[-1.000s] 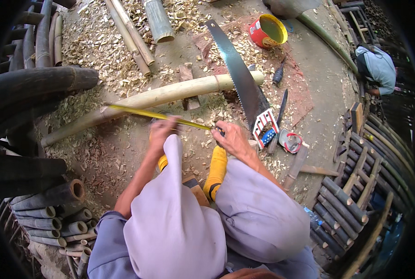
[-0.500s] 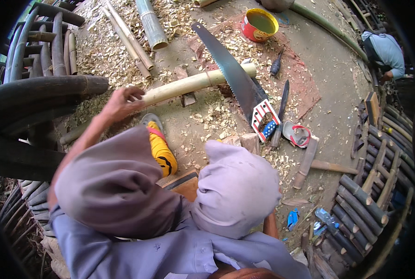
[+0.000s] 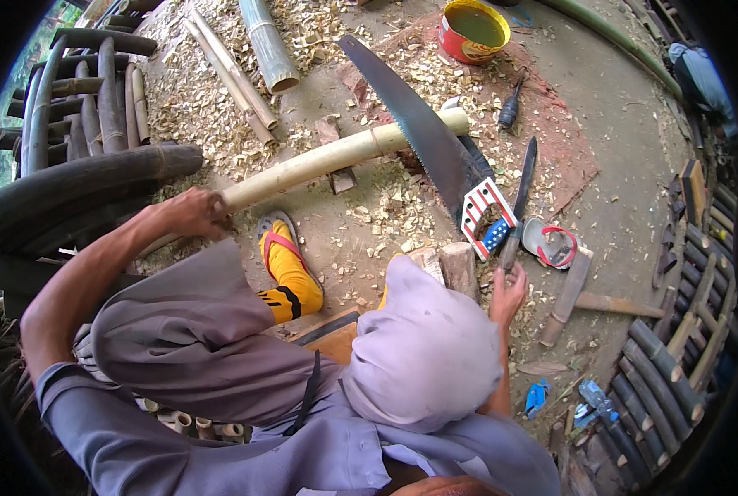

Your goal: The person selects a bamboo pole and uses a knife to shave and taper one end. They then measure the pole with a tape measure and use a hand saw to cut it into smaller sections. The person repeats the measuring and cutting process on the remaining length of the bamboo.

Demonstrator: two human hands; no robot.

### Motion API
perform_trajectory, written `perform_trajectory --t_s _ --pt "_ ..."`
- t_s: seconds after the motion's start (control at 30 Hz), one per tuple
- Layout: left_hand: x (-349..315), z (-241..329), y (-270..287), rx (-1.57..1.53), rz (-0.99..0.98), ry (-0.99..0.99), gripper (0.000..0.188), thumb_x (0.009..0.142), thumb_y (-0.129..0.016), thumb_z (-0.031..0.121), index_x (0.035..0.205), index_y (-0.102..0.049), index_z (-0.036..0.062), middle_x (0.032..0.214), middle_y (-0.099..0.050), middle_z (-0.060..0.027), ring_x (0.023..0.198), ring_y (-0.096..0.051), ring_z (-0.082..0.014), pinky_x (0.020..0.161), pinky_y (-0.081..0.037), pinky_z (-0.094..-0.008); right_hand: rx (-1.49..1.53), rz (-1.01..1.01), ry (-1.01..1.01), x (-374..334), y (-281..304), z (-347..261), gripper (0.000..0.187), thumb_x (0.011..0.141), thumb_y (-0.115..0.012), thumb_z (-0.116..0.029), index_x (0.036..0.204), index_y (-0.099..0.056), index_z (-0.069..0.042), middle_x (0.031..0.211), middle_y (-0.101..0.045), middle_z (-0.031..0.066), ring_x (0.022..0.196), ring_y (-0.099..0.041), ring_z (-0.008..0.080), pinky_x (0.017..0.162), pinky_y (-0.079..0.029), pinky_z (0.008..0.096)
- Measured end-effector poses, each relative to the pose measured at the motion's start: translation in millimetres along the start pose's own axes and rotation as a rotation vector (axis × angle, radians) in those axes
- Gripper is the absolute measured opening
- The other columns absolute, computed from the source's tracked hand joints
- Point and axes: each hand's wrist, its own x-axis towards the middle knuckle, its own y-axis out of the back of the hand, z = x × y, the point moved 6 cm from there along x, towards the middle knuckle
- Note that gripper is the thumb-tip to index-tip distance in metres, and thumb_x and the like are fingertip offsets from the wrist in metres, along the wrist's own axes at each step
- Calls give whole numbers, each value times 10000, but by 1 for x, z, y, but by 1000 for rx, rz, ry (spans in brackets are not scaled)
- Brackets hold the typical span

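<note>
A pale, peeled bamboo pole point(image 3: 311, 165) lies slantwise across the ground in front of me. At its left end is my left hand point(image 3: 195, 213), the fingers bent and closed around the tip, partly hidden by the hand's own back. My right hand point(image 3: 509, 291) has its fingers closed on the handle end of a long dark-bladed machete point(image 3: 524, 186), which lies pointing away from me. Next to it a large handsaw point(image 3: 418, 124) with a striped and starred handle rests across the pole, its blade over the pole's right part.
Wood chips point(image 3: 170, 91) litter the ground. A red-and-yellow bucket point(image 3: 474, 33) of greenish liquid stands far right. A wooden mallet point(image 3: 567, 302), a sandal point(image 3: 551, 242) and a pointed tool point(image 3: 512, 103) lie on the right. Stacked bamboo point(image 3: 650, 372) and dark bamboo frames point(image 3: 79, 91) flank me.
My left hand has moved left, back to the pole's end. My right hand has come into view and reached the machete's handle. My left knee has swung lower and outward.
</note>
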Motion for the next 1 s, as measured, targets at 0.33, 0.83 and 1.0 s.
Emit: perform_trajectory --t_s 0.33,0.83,1.0 --pt "160 28 -25 -64 891 76 749 599 -789 343 1244 -492 102 1034 -617 -144 1020 -591 -274 857 -465 -391 -385 156 59 47 -46 -42 553 754 -730 -360 1169 -565 -34 1091 -550 221 1025 -523 384 883 -413 463" --pt "157 61 0 -87 1113 2 486 633 -758 288 985 -511 62 900 -611 -144 862 -618 -334 738 -488 -438 -565 141 162 56 -77 -60 670 710 -751 -265 1275 -444 -79 1113 -565 192 1048 -520 369 856 -411 500" --pt "164 48 27 -129 1074 34 542 586 -812 322 967 -530 60 890 -653 -152 836 -642 -330 717 -502 -447 -395 200 139 68 -77 -68 829 611 -745 -136 1342 -358 -90 1045 -590 204 926 -581 389 810 -440 471"
